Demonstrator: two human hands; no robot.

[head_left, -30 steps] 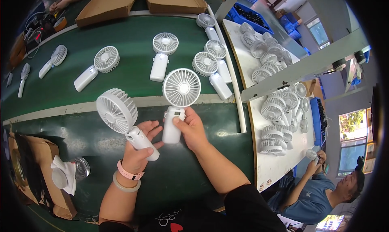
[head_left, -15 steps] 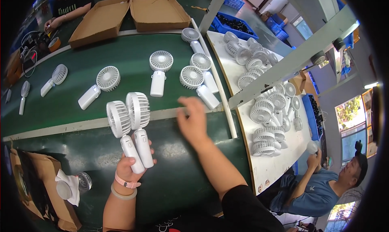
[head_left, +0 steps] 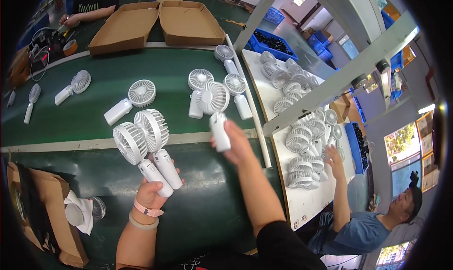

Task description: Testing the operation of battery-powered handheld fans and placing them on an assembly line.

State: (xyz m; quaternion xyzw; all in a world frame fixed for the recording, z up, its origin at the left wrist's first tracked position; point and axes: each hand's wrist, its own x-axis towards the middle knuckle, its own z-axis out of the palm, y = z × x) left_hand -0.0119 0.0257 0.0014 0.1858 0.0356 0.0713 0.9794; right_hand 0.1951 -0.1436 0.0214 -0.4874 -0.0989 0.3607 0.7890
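Two white handheld fans (head_left: pixel 163 170) lean side by side in my left hand (head_left: pixel 152 197), its fingers wrapped round their handles and their round heads pointing up and away. My right hand (head_left: pixel 236 146) grips the handle of another handheld fan (head_left: pixel 219 130), raised over the front edge of the green belt. That fan's head partly covers a fan (head_left: pixel 200 79) lying behind it. To its right lies one more fan (head_left: pixel 242 105), and farther back a fan (head_left: pixel 223 53) rests near the white rail. On the left side of the belt, a fan (head_left: pixel 141 93) lies with several others.
Right of the white rail (head_left: pixel 255 109), a white table (head_left: pixel 302 208) carries many fans. A co-worker (head_left: pixel 363 223) stands beside it, one hand over the fans. Two cardboard trays (head_left: pixel 125 29) sit behind the belt. At lower left are a cardboard box (head_left: pixel 61 223) and a white cloth (head_left: pixel 86 215).
My right hand has taken hold of a fan from the belt's right end and lifted it. My left hand keeps its two fans. The co-worker's hand has reached toward the table's fans.
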